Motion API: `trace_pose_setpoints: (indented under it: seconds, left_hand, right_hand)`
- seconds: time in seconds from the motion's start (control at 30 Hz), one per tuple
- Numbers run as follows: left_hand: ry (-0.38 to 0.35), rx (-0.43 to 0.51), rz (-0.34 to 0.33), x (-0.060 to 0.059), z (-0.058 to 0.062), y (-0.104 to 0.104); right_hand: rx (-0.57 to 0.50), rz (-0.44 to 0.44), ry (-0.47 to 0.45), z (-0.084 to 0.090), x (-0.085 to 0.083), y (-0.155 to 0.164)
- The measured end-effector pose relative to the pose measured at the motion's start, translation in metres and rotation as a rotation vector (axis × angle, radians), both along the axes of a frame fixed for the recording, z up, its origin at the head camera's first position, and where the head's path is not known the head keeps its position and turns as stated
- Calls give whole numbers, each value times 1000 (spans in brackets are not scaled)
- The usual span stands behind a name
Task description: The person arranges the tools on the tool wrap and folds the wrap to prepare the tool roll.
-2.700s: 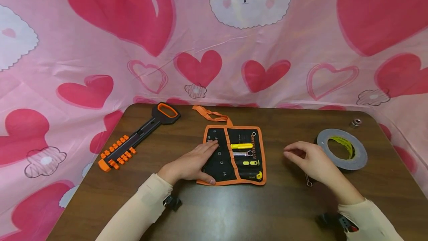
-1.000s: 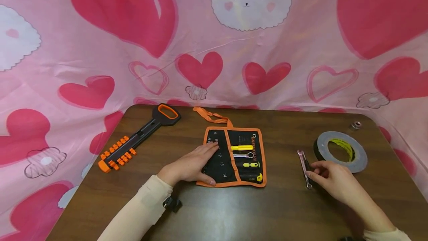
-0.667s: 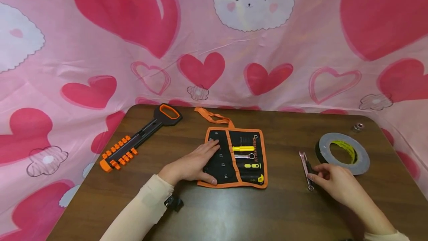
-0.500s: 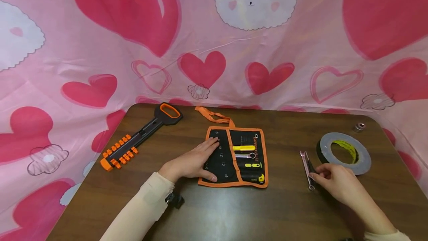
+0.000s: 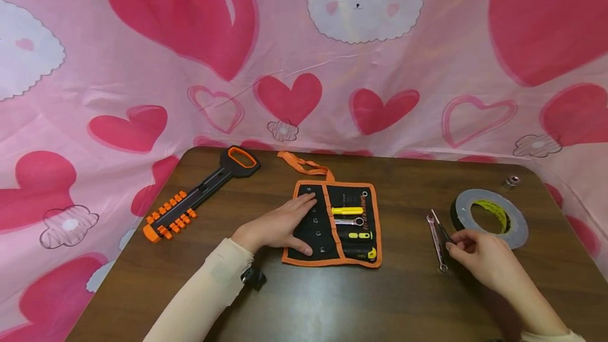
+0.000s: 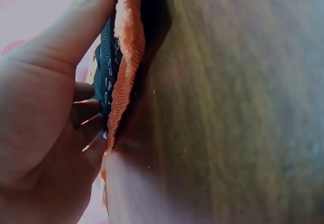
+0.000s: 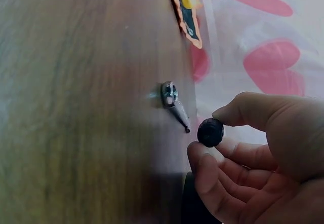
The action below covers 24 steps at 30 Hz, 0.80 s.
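Observation:
My left hand (image 5: 279, 224) lies with straight fingers on the numbered flap of a black tool pouch (image 5: 319, 243) with orange edging. In the left wrist view its thumb rests along the pouch's orange edge (image 6: 124, 79). Between thumb and fingers, my right hand (image 5: 484, 257) pinches a slim screwdriver (image 5: 441, 227) with a black handle and thin metal shaft. The right wrist view shows the round handle end (image 7: 210, 133) in the fingertips. Just left of it a combination wrench (image 5: 435, 243) lies on the table. A yellow handle (image 5: 347, 210) and another wrench (image 5: 352, 221) sit in the pouch.
A roll of grey tape (image 5: 510, 226) lies right behind my right hand. Farther back right stands a small metal socket (image 5: 512, 181). A black-and-orange holder with a loop handle (image 5: 201, 194) lies at the left. A pink heart-print cloth (image 5: 294, 25) hangs behind the table.
My right hand has come down near the wrench and taken the screwdriver, whose tip has since swung clear of the wrench. My left hand has shifted slightly on the pouch.

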<state>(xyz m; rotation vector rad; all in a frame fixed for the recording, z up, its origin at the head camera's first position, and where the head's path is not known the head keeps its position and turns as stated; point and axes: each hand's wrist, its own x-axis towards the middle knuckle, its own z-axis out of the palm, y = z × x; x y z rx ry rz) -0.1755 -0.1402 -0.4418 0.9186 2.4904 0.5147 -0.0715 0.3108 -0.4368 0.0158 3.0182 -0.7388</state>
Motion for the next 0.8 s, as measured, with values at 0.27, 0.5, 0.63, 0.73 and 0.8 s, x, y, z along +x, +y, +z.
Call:
trace_pose_setpoints:
  seconds: [0.27,0.5,0.63,0.73,0.8]
  left_hand:
    - [-15,-25,-4,0,0,3]
    - [-40,-22,9,1,0,4]
    - [-50,-22,6,0,0,4]
    - [-49,-31,6,0,1,4]
    - [-50,-29,3,0,1,4]
  right_hand:
    - [-40,30,-1,0,-1,-5]
    - [-70,44,-22,6,-4,-12]
    - [-31,78,34,8,-5,-15]
    - [-25,102,77,10,-6,-17]
    - [-34,115,100,11,-8,-20]
